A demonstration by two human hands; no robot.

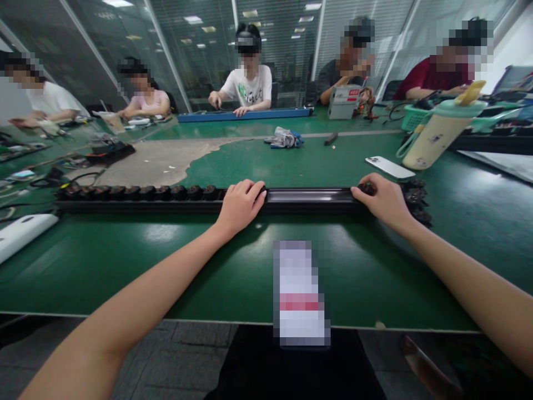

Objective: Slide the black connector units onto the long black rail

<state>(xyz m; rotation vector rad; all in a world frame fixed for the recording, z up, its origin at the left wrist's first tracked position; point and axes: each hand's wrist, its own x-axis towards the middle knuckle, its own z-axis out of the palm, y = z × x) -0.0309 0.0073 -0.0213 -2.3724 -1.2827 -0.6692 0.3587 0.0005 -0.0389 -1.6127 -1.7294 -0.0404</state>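
Note:
A long black rail lies across the green table in front of me, with a row of round black parts standing in its left portion. My left hand rests over the rail at the row's right end, its fingers curled around a black part that is mostly hidden. Toward the rail's right end, my right hand pinches a round black part between thumb and fingers. A shiny bare stretch of rail shows between both hands. More black parts are heaped just right of my right hand.
A blurred-out phone-like slab lies at the table's near edge. Beyond the rail are a white phone, a cream tumbler, a glove bundle and a green basket. Several people sit around the table, one behind a blue rail.

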